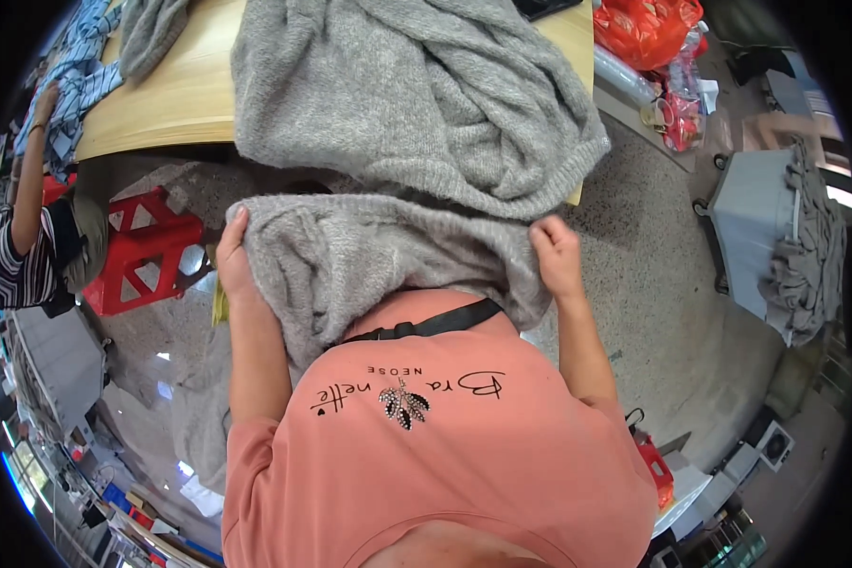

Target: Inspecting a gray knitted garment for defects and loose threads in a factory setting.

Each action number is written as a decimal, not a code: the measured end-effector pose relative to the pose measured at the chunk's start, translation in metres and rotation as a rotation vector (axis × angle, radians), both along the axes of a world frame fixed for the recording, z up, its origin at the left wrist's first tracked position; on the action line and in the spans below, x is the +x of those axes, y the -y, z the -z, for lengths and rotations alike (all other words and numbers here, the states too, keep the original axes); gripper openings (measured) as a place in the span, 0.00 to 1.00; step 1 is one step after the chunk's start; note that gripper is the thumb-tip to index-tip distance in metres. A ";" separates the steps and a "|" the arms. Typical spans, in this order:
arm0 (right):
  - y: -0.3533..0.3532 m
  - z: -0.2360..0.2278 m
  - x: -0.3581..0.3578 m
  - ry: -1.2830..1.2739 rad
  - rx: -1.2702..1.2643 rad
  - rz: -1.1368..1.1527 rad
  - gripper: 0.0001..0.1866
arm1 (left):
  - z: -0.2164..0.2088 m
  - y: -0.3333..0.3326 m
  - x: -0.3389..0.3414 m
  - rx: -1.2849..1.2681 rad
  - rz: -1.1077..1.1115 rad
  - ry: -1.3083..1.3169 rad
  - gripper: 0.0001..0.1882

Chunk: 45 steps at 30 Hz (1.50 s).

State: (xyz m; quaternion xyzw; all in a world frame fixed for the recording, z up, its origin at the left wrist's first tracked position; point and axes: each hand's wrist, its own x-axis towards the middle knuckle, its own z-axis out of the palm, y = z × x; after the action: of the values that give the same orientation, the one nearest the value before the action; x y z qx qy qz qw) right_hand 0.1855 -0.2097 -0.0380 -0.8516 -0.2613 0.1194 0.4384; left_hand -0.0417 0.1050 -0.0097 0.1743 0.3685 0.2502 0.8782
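Note:
A grey knitted garment (350,248) is stretched between my two hands, over my lap. My left hand (234,254) grips its upper left corner, with the thumb on top of the ribbed edge. At the upper right end of the same edge, my right hand (557,254) is closed on the knit in a fist-like hold. The lower part of the cloth falls in loose folds against my body. Just beyond, a grey sweater (350,85) lies heaped on the wooden table (194,104), its ribbed hem hanging over the near edge.
A co-worker's arm (30,170) reaches toward blue striped cloth (90,62) at the far left. A red stool (147,251) stands left of me. On the right are a red plastic bag (646,28) and a wheeled grey cart (743,232) with grey knits piled on it.

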 end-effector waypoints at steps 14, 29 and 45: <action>0.088 0.010 -0.004 -0.746 -0.490 -0.437 0.18 | 0.009 -0.030 -0.013 0.066 -0.046 -0.101 0.17; -0.002 -0.057 -0.009 -0.512 0.447 -0.187 0.14 | -0.023 -0.016 0.006 0.647 -0.058 -0.374 0.08; -0.091 -0.062 -0.044 0.614 0.470 -0.668 0.04 | -0.023 0.083 0.059 0.657 0.758 -0.071 0.05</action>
State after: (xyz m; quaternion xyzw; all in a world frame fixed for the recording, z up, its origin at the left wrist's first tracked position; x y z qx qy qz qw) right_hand 0.1418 -0.1183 0.0245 -0.5959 -0.6559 -0.0647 0.4588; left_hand 0.0175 0.0221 0.0136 0.5714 0.2106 0.0102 0.7931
